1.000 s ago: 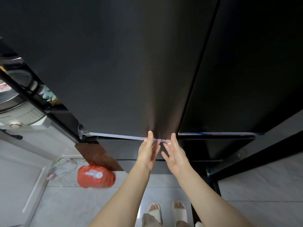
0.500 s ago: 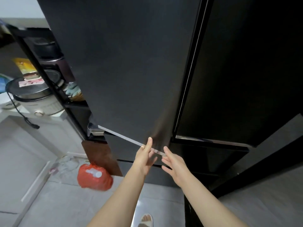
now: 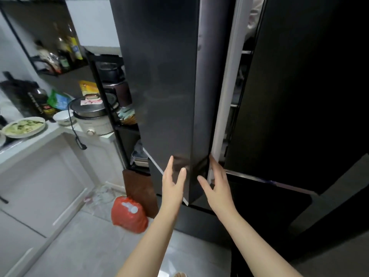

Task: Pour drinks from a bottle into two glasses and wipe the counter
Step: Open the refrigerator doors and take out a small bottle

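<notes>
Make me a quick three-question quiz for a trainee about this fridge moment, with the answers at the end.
1. True or false: the left fridge door is shut flush against the right door.
2. Which hand reaches around the inner edge of the opened door? A) left hand B) right hand C) neither
3. Fill in: on the floor by the fridge lies a ____ bag.

Key:
1. False; it stands ajar, and shelves show in the gap.
2. B; its fingers curl at the white inner edge, while the left hand is spread open at the door's front face.
3. Red.
</notes>
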The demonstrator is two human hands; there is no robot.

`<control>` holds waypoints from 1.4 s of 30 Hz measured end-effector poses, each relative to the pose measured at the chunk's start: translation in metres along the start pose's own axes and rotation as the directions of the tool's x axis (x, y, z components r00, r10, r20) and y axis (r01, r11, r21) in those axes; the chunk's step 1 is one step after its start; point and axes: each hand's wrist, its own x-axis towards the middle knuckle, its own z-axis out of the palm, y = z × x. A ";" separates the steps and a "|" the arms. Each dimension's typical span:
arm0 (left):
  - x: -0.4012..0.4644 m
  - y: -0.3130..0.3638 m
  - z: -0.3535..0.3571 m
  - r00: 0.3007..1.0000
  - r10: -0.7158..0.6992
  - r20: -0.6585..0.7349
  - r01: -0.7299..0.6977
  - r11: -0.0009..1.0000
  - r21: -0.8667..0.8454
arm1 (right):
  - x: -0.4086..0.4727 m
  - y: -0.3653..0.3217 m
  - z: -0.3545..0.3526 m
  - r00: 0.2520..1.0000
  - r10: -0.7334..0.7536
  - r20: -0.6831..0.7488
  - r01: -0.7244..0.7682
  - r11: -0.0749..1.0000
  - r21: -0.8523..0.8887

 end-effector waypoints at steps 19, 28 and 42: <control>-0.012 0.079 -0.040 0.813 0.581 -0.041 -0.475 0.703 0.529 | 0.016 -0.072 -0.016 0.973 -0.175 -0.150 0.178 0.984 0.005; -0.021 0.145 -0.063 0.330 0.927 0.180 -0.655 0.088 0.750 | -0.010 -0.101 0.028 0.973 -0.156 -0.170 0.174 0.980 0.100; 0.010 0.166 -0.138 0.454 0.869 0.196 -0.497 0.064 0.866 | -0.023 -0.160 0.070 0.835 -0.452 -0.314 0.424 0.892 -0.157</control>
